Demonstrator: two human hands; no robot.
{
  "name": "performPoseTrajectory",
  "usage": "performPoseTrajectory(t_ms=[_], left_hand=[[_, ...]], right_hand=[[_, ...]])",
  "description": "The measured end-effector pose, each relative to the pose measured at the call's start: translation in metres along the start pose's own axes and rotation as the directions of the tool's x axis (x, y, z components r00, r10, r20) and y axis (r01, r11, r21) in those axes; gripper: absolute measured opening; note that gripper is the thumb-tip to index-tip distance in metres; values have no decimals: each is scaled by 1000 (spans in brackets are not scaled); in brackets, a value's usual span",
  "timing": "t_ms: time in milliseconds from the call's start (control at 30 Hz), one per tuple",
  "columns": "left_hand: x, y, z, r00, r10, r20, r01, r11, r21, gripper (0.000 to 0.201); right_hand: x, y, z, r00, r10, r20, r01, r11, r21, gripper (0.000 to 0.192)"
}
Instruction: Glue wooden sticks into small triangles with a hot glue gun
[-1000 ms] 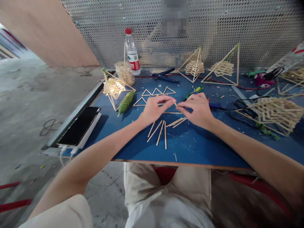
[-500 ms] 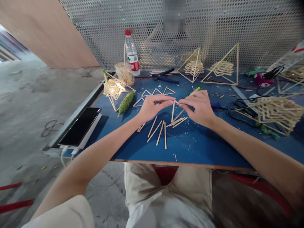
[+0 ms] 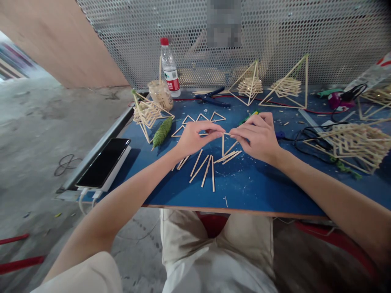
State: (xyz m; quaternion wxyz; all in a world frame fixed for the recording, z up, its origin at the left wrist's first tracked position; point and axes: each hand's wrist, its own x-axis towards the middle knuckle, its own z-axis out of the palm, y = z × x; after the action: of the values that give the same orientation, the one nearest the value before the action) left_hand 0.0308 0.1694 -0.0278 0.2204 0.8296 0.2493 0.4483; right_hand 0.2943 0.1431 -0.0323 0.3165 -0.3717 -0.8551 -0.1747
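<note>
My left hand (image 3: 195, 137) and my right hand (image 3: 258, 136) meet over the blue table (image 3: 250, 187), fingertips pinched together on the top of a thin wooden stick (image 3: 222, 144) that hangs nearly upright between them. Several loose sticks (image 3: 207, 165) lie fanned out on the table just below my hands. Behind my left hand lie small flat stick triangles (image 3: 201, 119).
A phone (image 3: 102, 162) lies at the table's left edge, with a green twine spool (image 3: 161, 131) and a stick pyramid (image 3: 146, 114) beyond it. A water bottle (image 3: 169, 67) and more stick pyramids (image 3: 288, 87) stand along the mesh screen. Cables and stick frames (image 3: 354, 142) crowd the right.
The stick between my fingertips has swung from lying flat to hanging nearly upright, and both hands have lifted slightly.
</note>
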Motion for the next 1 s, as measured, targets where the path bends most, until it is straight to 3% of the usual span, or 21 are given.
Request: performPoseTrajectory(t_ms=[133, 267, 867, 1000], left_hand=[[0, -1, 2, 989, -141, -44, 138, 988, -76, 29], [0, 0, 3, 972, -236, -15, 233, 969, -86, 26], [0, 4, 13, 967, -240, -84, 245, 967, 64, 21], [-2, 4, 12, 972, -210, -108, 216, 975, 56, 29]], right_hand=[[1, 1, -3, 999, 31, 5, -31, 999, -24, 37], [1, 3, -2, 1000, 23, 11, -23, 998, -53, 33], [0, 5, 7, 999, 48, 24, -47, 998, -38, 36], [0, 6, 6, 997, 72, 38, -72, 997, -12, 37]])
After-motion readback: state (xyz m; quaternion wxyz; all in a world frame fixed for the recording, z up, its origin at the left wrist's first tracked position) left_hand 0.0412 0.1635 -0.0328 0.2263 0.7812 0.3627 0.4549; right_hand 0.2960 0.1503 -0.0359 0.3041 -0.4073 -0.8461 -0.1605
